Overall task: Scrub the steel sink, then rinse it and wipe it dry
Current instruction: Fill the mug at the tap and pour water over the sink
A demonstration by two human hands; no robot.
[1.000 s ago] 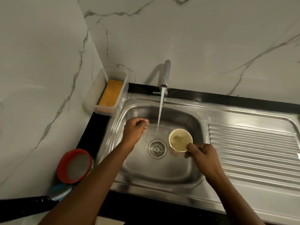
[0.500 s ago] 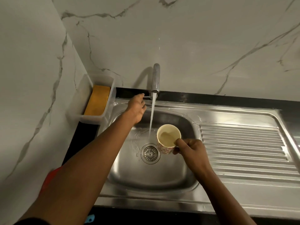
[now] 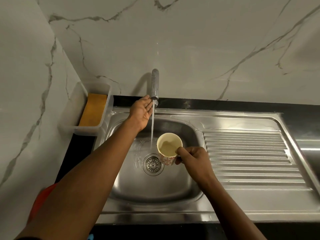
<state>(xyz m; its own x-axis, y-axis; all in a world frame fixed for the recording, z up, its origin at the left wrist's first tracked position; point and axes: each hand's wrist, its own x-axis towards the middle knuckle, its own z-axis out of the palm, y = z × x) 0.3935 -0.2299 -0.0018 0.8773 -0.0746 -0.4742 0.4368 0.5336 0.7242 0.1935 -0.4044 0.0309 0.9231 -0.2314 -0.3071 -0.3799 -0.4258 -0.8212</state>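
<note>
Rinse step is judged in hand: tap (image 3: 155,84) is running and the water stream (image 3: 152,127) is dropped into the sink (image 3: 155,189) bowl, landing just behind the drain (image 3: 153,164).

Right hand (image 3: 194,158): grip is closed on the mug (image 3: 168,148), fingers curled at the handle side, thumb up near the rim. Mug is held upright, mouth up, over the bowl, just right of the stream and above the drain's right edge. Stream is not entering the mug; it passes just beside the left rim. Whether water is in the mug cannot be told; only a pale interior is seen.

Left hand (image 3: 141,112): nothing is held, fingers are straight, palm is turned toward the stream, fingertips are at the tap outlet by the bowl's back edge. Contact with a tap lever cannot be confirmed; that spot is hidden by the fingers.

Key relation: stream lies left of the mug, so a short leftward shift of the right grip is judged enough for filling. Mug axis is vertical, so no tilt is called for until pouring. Tap is nearer the left hand, mug is in the right; no crossing is needed.

Sponge (image 3: 94,110) is parked in a clear tray (image 3: 76,108) at the surface's back left corner, well apart from both hands, so scrubbing is judged not in progress. Ribbed drainboard (image 3: 245,153) lies right of the bowl. No cloth is seen; wipe-dry is not yet begun.

Risk: splash off the rim if the mug is brought in only partway.
</note>
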